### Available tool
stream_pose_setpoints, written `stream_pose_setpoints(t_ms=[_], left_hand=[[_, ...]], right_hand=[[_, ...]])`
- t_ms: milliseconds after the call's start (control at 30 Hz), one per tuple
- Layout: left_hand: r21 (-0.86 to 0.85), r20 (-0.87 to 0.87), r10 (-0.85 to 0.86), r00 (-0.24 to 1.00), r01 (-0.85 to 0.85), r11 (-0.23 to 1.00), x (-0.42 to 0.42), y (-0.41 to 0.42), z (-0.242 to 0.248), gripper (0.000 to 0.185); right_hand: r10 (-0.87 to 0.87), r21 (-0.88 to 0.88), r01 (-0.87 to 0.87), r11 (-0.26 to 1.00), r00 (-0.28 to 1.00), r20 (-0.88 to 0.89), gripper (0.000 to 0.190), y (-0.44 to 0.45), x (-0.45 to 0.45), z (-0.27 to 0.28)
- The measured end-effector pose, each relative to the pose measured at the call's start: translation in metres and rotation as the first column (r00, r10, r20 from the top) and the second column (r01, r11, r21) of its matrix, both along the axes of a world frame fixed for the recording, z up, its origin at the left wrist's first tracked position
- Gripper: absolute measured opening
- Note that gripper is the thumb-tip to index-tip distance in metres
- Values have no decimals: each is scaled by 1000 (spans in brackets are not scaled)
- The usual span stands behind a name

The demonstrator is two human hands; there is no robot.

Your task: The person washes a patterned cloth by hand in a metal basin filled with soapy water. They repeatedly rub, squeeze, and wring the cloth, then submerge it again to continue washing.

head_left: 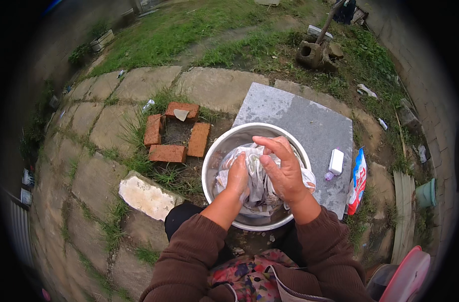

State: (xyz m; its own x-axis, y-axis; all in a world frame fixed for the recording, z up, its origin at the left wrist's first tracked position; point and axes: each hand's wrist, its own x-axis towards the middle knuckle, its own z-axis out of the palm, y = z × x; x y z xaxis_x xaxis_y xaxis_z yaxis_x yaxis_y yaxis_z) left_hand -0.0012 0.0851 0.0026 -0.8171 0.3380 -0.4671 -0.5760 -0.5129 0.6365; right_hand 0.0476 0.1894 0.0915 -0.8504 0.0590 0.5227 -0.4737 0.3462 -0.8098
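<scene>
A round metal basin stands before me, partly on a grey stone slab. Inside lies a bunched, wet, pale cloth with some patterned parts. My left hand is at the cloth's left side, thumb up; its other fingers are mostly hidden, so its hold is unclear. Over the cloth's right side is my right hand, wet, fingers curved and apart, with nothing seen between thumb and forefinger. To the right, on the slab, rests a white block-shaped item with a purple piece at its lower end.
A red, white and blue plastic packet leans by the slab's right edge. Several red bricks form a square left of the basin, near a pale stone block. At lower right are a pink-rimmed container and a green bucket.
</scene>
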Motion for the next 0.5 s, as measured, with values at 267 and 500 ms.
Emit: stream_pose_setpoints(t_ms=[267, 500], left_hand=[[-56, 13, -9, 1000, 10, 998, 1, -5, -19, 49], [-110, -101, -58, 993, 47, 993, -3, -4, -8, 48]], right_hand=[[785, -262, -947, 188, 305, -539, 10, -2, 54, 131], [771, -156, -973, 171, 231, -593, 13, 3, 67, 141]])
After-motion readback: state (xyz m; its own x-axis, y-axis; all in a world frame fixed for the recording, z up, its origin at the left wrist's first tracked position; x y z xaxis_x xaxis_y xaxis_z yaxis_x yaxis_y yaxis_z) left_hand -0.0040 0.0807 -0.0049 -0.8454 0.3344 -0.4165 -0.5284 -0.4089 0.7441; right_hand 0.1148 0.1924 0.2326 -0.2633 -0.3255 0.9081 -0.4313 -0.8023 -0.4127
